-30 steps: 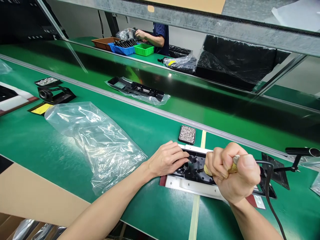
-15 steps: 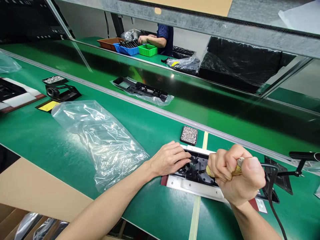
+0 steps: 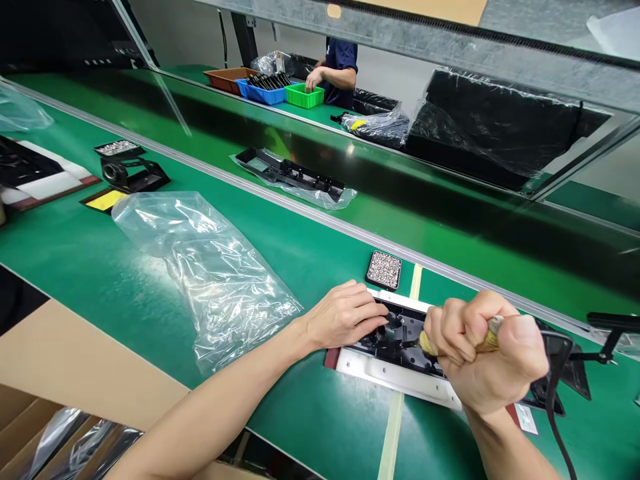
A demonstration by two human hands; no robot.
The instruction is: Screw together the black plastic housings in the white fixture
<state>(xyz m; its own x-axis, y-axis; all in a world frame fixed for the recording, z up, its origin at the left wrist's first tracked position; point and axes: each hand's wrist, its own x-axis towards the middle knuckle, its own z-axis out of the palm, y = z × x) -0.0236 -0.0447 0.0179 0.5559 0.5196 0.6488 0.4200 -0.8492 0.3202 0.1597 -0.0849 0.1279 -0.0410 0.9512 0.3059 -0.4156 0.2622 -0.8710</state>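
Note:
A long black plastic housing lies in a white fixture block on the green bench. My left hand rests over the housing's left end, its fingers bent down onto it. What lies under those fingertips is partly hidden. My right hand is wrapped round a power screwdriver with a yellowish grip. Its dark tip points left onto the housing, and a black cord trails from behind the fist. Just beyond the fixture sits a small black tray full of tiny silvery screws.
A clear plastic bag covers the bench at left, near a black bracket. Another black housing lies on plastic past the metal rail. Across the line, a person reaches into a green bin. A black arm stands at right.
The whole view has shifted slightly. Both my hands keep their places on the housing and the screwdriver. The co-worker's hand has moved from the blue bin to the green bin.

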